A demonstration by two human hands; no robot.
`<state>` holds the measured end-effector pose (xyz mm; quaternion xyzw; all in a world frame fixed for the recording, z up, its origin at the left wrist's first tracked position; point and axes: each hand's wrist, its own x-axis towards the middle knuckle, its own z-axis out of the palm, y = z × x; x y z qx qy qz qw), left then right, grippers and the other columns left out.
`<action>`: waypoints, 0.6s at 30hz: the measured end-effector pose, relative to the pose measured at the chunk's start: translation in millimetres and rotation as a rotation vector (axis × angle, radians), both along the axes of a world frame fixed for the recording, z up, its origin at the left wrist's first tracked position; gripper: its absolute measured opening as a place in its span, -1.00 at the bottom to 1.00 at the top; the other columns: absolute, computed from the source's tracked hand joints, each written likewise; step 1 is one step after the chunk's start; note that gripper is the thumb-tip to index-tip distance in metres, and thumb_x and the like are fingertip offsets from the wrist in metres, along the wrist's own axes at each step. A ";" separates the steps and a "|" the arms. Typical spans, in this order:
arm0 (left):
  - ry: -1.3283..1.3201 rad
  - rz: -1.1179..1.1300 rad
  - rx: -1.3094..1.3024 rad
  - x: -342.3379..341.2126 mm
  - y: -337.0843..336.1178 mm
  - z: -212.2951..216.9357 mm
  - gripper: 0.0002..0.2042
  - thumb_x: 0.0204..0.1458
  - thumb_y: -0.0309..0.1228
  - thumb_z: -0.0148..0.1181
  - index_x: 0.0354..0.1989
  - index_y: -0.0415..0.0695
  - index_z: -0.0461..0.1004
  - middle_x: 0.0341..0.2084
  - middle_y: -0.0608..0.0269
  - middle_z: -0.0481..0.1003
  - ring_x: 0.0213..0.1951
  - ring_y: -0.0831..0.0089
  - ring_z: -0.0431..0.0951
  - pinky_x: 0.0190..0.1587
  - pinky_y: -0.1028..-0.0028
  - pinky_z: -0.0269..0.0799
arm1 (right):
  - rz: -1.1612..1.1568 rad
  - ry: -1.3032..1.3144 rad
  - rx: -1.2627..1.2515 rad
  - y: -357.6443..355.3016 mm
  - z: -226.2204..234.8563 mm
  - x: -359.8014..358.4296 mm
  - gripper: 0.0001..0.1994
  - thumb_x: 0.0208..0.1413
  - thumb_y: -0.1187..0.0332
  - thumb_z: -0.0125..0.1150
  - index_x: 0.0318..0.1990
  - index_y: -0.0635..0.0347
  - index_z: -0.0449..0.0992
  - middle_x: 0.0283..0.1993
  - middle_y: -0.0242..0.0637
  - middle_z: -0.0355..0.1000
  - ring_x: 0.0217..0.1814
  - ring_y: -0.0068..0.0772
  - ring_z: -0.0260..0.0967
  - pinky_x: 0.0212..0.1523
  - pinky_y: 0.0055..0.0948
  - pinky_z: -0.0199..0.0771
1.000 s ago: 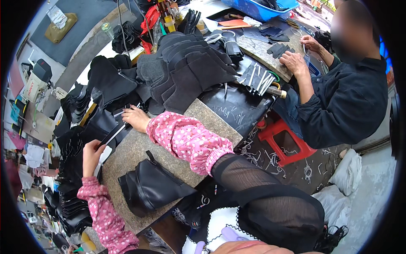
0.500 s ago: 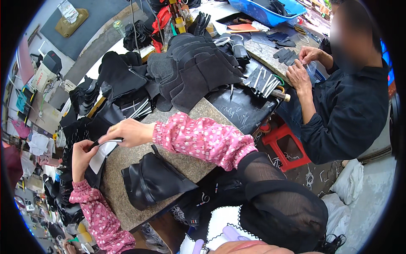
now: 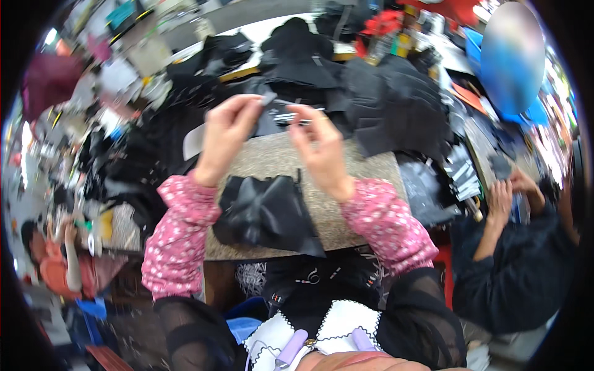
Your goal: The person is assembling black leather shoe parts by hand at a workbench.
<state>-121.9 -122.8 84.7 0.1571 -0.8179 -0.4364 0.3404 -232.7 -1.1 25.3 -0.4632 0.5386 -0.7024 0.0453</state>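
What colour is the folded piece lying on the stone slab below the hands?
Black, slightly glossy: the folded piece on the speckled slab, seen in the head view.

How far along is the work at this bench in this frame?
Done, apparently: one black folded piece lies on the stone slab. In hand: left hand and right hand both pinch a small black piece with pale strips, raised; blur hides details. Left: a heap of black pieces behind looks unprocessed.

Your single head-worn fisheye looks steeply down from close above the bench (image 3: 365,185), facing away from your chest; your forearms enter from the lower edge, straight lines bow toward the dark rim, and a seated co-worker (image 3: 520,272) fills the right side.
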 end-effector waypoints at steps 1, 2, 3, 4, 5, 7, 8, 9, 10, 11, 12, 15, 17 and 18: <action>0.112 -0.051 -0.035 -0.6 6.7 -6.1 -0.84 0.12 -0.49 0.06 -0.19 -0.25 0.51 -0.50 0.49 0.42 -0.45 0.80 0.30 -0.44 0.71 0.20 | 0.096 -0.143 -0.004 -1.0 -2.1 -5.1 -0.76 0.10 0.42 0.12 -0.08 0.28 0.44 -0.36 -0.40 0.40 -0.51 -0.71 0.25 -0.49 -0.66 0.28; 0.095 -0.055 -0.068 0.4 15.9 -6.0 -0.85 0.09 -0.53 0.07 -0.19 -0.24 0.51 -0.46 0.48 0.46 -0.44 0.79 0.33 -0.43 0.71 0.24 | 0.187 -0.240 0.009 4.4 0.5 -9.0 -0.78 0.12 0.40 0.11 -0.11 0.30 0.46 -0.38 -0.42 0.42 -0.49 -0.73 0.26 -0.50 -0.67 0.27; 0.076 -0.046 -0.111 3.2 24.5 -3.9 -0.85 0.07 -0.56 0.08 -0.21 -0.23 0.51 -0.43 0.42 0.49 -0.43 0.77 0.37 -0.41 0.70 0.27 | 0.272 -0.282 0.029 10.9 4.9 -10.4 -0.79 0.14 0.41 0.08 -0.11 0.31 0.46 -0.36 -0.39 0.44 -0.48 -0.72 0.29 -0.49 -0.69 0.28; 0.188 -0.041 -0.185 5.1 27.4 -10.7 -0.86 0.04 -0.58 0.10 -0.23 -0.25 0.51 -0.45 0.37 0.50 -0.43 0.72 0.41 -0.41 0.65 0.30 | 0.327 -0.322 0.041 12.4 5.3 -7.4 -0.79 0.15 0.41 0.06 -0.11 0.32 0.46 -0.36 -0.35 0.47 -0.48 -0.70 0.32 -0.49 -0.69 0.30; 0.230 -0.016 -0.360 7.5 26.5 -13.8 -0.87 0.01 -0.60 0.12 -0.25 -0.25 0.52 -0.49 0.27 0.51 -0.44 0.61 0.46 -0.39 0.60 0.34 | 0.361 -0.315 0.037 13.4 3.9 -5.5 -0.79 0.16 0.41 0.06 -0.12 0.34 0.46 -0.35 -0.31 0.49 -0.48 -0.67 0.35 -0.48 -0.69 0.32; 0.211 -0.004 -0.468 8.8 33.0 -16.7 -0.87 -0.06 -0.61 0.17 -0.31 -0.22 0.54 -0.51 0.18 0.49 -0.46 0.43 0.51 -0.43 0.53 0.37 | 0.346 -0.289 0.093 25.2 8.2 -3.1 -0.79 0.15 0.43 0.07 -0.13 0.39 0.47 -0.35 -0.26 0.51 -0.47 -0.63 0.38 -0.46 -0.68 0.34; 0.224 0.005 -0.553 9.1 31.2 -21.6 -0.87 -0.08 -0.60 0.19 -0.32 -0.20 0.55 -0.52 0.19 0.49 -0.49 0.41 0.51 -0.48 0.52 0.37 | 0.338 -0.293 0.110 28.3 8.7 -0.7 -0.79 0.14 0.45 0.08 -0.13 0.41 0.47 -0.34 -0.21 0.51 -0.46 -0.61 0.40 -0.45 -0.67 0.35; 0.233 0.016 -0.601 9.6 33.4 -24.2 -0.86 -0.12 -0.58 0.21 -0.33 -0.17 0.55 -0.53 0.20 0.48 -0.53 0.39 0.51 -0.51 0.51 0.38 | 0.323 -0.285 0.123 32.7 9.5 2.1 -0.79 0.13 0.47 0.08 -0.13 0.43 0.46 -0.33 -0.18 0.51 -0.44 -0.59 0.42 -0.44 -0.66 0.36; 0.260 0.019 -0.659 9.2 36.3 -23.3 -0.85 -0.14 -0.56 0.24 -0.34 -0.13 0.56 -0.53 0.24 0.48 -0.54 0.38 0.51 -0.52 0.49 0.39 | 0.285 -0.262 0.112 35.9 8.9 3.4 -0.80 0.13 0.50 0.08 -0.14 0.45 0.46 -0.33 -0.16 0.51 -0.45 -0.58 0.42 -0.43 -0.66 0.37; 0.279 0.036 -0.695 11.4 39.9 -22.3 -0.84 -0.14 -0.53 0.24 -0.33 -0.10 0.57 -0.50 0.26 0.48 -0.54 0.36 0.51 -0.52 0.48 0.40 | 0.284 -0.269 0.077 35.0 6.3 3.9 -0.81 0.13 0.52 0.07 -0.13 0.45 0.45 -0.32 -0.14 0.51 -0.44 -0.57 0.42 -0.43 -0.66 0.38; 0.229 0.049 -0.714 12.5 42.4 -22.7 -0.84 -0.14 -0.50 0.24 -0.32 -0.09 0.57 -0.46 0.28 0.48 -0.52 0.37 0.51 -0.49 0.47 0.42 | 0.280 -0.262 0.056 35.5 3.7 2.8 -0.81 0.13 0.54 0.06 -0.12 0.45 0.45 -0.31 -0.13 0.51 -0.43 -0.55 0.42 -0.42 -0.65 0.39; 0.196 0.064 -0.745 15.0 43.0 -20.3 -0.83 -0.15 -0.48 0.23 -0.32 -0.10 0.56 -0.45 0.28 0.48 -0.42 0.36 0.51 -0.38 0.44 0.43 | 0.280 -0.230 0.027 37.3 3.2 7.5 -0.81 0.13 0.55 0.06 -0.13 0.46 0.45 -0.32 -0.14 0.51 -0.41 -0.54 0.43 -0.40 -0.64 0.40; 0.249 -0.030 -0.736 12.3 40.4 -18.8 -0.85 -0.16 -0.48 0.22 -0.35 -0.12 0.56 -0.43 0.27 0.48 -0.31 0.33 0.48 -0.28 0.42 0.42 | 0.162 -0.143 0.037 40.3 3.5 10.5 -0.82 0.10 0.59 0.08 -0.14 0.46 0.46 -0.35 -0.17 0.49 -0.38 -0.53 0.44 -0.39 -0.63 0.41; 0.245 -0.022 -0.737 12.0 38.9 -16.4 -0.85 -0.16 -0.48 0.22 -0.35 -0.12 0.56 -0.43 0.27 0.48 -0.31 0.33 0.48 -0.28 0.42 0.42 | 0.171 -0.143 0.038 41.0 1.7 11.3 -0.82 0.10 0.59 0.08 -0.14 0.46 0.46 -0.35 -0.17 0.49 -0.38 -0.53 0.44 -0.39 -0.63 0.41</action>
